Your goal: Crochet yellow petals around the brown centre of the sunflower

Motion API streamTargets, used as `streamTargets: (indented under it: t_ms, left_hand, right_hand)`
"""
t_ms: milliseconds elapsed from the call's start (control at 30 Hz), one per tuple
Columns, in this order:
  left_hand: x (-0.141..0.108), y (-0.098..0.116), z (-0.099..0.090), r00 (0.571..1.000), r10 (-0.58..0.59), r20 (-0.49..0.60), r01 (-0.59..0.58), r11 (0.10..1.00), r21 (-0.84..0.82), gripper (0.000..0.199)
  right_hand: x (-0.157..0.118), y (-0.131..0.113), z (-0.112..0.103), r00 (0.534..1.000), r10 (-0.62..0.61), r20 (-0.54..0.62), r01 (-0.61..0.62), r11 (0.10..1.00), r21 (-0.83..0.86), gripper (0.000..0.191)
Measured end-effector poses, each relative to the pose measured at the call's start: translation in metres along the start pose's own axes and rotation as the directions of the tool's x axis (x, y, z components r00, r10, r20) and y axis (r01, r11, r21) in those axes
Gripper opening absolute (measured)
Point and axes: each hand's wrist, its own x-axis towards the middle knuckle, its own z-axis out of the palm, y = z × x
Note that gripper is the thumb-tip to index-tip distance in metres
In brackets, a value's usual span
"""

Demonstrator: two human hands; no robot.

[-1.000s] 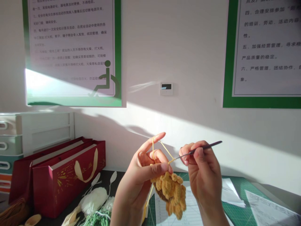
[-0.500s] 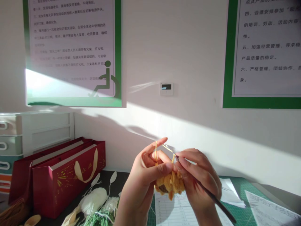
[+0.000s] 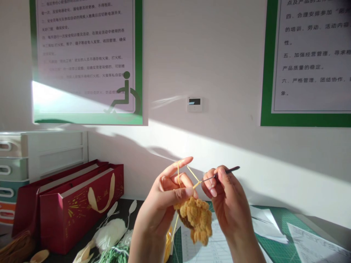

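Bobbly mustard crochet work (image 3: pixel 195 219) hangs at lower centre, pinched in my left hand (image 3: pixel 161 199), thumb pressed against the fingers. My raised index finger (image 3: pixel 178 167) stands apart, carrying taut yellow yarn (image 3: pixel 192 174) across to the slim crochet hook (image 3: pixel 219 176), clamped by thumb and fingers in my right hand (image 3: pixel 226 197). Beneath lie a printed sheet (image 3: pixel 211 243) and a green cutting mat (image 3: pixel 279 223) on a dark tabletop (image 3: pixel 128 208). At lower left sit white fluffy yarn (image 3: pixel 109 233) and a red gift box (image 3: pixel 79 212), with a plastic drawer unit (image 3: pixel 41 155) behind. Green-bordered posters (image 3: pixel 307 58) cover the white wall (image 3: pixel 203 54); the upper-right one reads 产品质量的稳定. A wheelchair sign (image 3: pixel 124 93) marks the upper-left poster (image 3: pixel 85 54).
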Motion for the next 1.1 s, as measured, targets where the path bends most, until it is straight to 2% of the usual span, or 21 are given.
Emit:
streamTargets:
  t_ms: [133,267,367,400,433,467,500,533,600,633,700,767,833,900,1000,1100]
  left_hand:
    - [-0.003,-0.001,0.006,0.995,0.065,-0.071,-0.064,0.998,0.017,0.068]
    - [-0.006,0.000,0.011,0.994,0.051,-0.097,-0.049,0.999,0.022,0.073]
    - [-0.007,-0.001,0.012,0.992,0.060,-0.107,-0.056,0.998,0.037,0.075]
    - [-0.007,-0.003,0.013,0.990,0.069,-0.120,-0.063,0.997,0.048,0.076]
    - [-0.007,-0.004,0.013,0.988,0.079,-0.135,-0.071,0.996,0.063,0.077]
    - [-0.006,-0.006,0.013,0.986,0.083,-0.147,-0.072,0.995,0.073,0.077]
    - [-0.005,-0.007,0.013,0.986,0.076,-0.147,-0.066,0.995,0.072,0.077]
    - [-0.004,-0.009,0.013,0.990,0.055,-0.130,-0.048,0.997,0.057,0.075]
    - [-0.002,-0.011,0.010,0.999,-0.014,-0.043,0.014,1.000,-0.007,0.069]
    - [0.000,-0.011,0.008,0.999,-0.045,0.012,0.045,0.998,-0.043,0.066]
    - [0.002,-0.011,0.004,0.992,-0.074,0.098,0.083,0.992,-0.090,0.065]
    - [0.003,-0.008,0.001,0.989,-0.078,0.129,0.092,0.991,-0.103,0.068]
    - [0.002,-0.006,-0.002,0.989,-0.071,0.130,0.085,0.992,-0.099,0.067]
    - [0.002,-0.004,-0.005,0.989,-0.059,0.134,0.072,0.992,-0.100,0.063]
    - [0.001,-0.003,-0.007,0.991,-0.036,0.130,0.047,0.995,-0.083,0.058]
    - [0.001,-0.003,-0.004,0.997,0.010,0.081,-0.010,1.000,0.001,0.056]
  right_hand:
    - [-0.004,0.005,0.007,0.996,0.082,0.035,-0.082,0.997,-0.003,0.031]
    - [-0.008,0.004,0.010,0.999,-0.050,0.001,0.050,0.988,-0.146,0.028]
    - [-0.007,0.002,0.001,0.973,-0.222,0.060,0.230,0.919,-0.320,0.017]
    - [-0.007,0.001,-0.004,0.941,-0.317,0.120,0.338,0.848,-0.409,0.014]
    - [-0.006,0.001,-0.010,0.889,-0.416,0.193,0.454,0.740,-0.496,0.013]
    - [-0.005,0.001,-0.016,0.799,-0.519,0.305,0.591,0.583,-0.557,0.019]
    - [-0.004,0.001,-0.021,0.722,-0.547,0.423,0.680,0.452,-0.577,0.028]
    - [-0.004,0.001,-0.026,0.662,-0.578,0.477,0.733,0.366,-0.573,0.039]
    - [-0.003,0.003,-0.029,0.599,-0.631,0.493,0.780,0.323,-0.536,0.046]
    - [-0.003,0.005,-0.028,0.598,-0.653,0.465,0.785,0.359,-0.505,0.042]
    - [-0.003,0.008,-0.022,0.659,-0.673,0.337,0.747,0.529,-0.404,0.026]
    - [-0.004,0.009,-0.015,0.750,-0.629,0.207,0.659,0.680,-0.321,0.014]
    - [-0.004,0.007,-0.010,0.828,-0.552,0.095,0.558,0.795,-0.237,0.006]
    - [-0.004,0.004,-0.008,0.901,-0.432,0.028,0.431,0.890,-0.145,0.009]
    - [-0.002,0.000,-0.007,0.982,-0.189,0.003,0.189,0.982,-0.019,0.021]
    - [-0.001,0.000,-0.003,0.998,-0.027,0.054,0.027,1.000,0.006,0.027]
